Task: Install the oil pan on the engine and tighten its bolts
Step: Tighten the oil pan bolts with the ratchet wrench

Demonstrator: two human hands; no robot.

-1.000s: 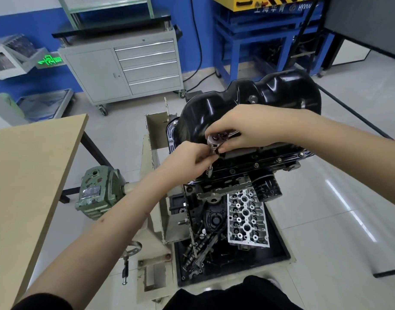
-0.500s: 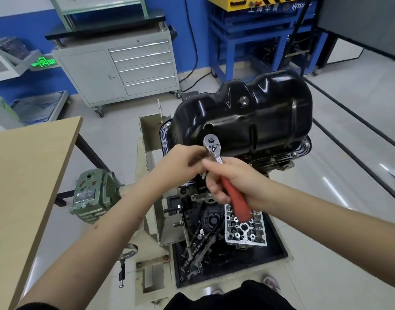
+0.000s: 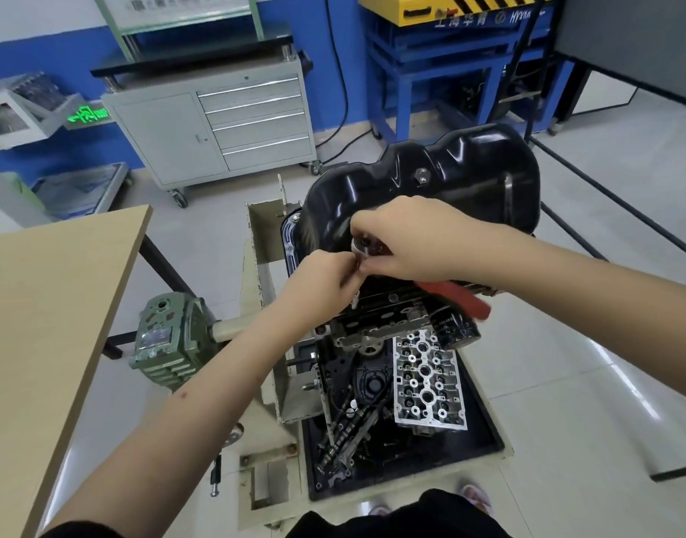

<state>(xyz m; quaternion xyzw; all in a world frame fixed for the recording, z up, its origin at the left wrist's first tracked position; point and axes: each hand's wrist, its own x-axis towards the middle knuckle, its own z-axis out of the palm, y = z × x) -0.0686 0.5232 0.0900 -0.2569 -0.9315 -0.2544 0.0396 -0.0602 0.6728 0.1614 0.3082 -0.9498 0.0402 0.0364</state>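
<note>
Head view: left hand (image 3: 325, 275) is pinching the extension under the ratchet (image 3: 452, 295); right hand (image 3: 407, 242) is now gripping its head, off the red handle. Oil pan (image 3: 450, 188) is sitting atop the engine (image 3: 391, 304). Likely re-seating for another swing.

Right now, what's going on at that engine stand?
A person is tightening a bolt on the black oil pan, which sits upside-up on the engine in the stand. The right hand holds the head of a ratchet wrench with a red handle, which sticks out to the right below the wrist. The left hand pinches the extension below the head, steadying it on the pan's near edge. Loose engine parts lie in the black tray underneath.
</note>
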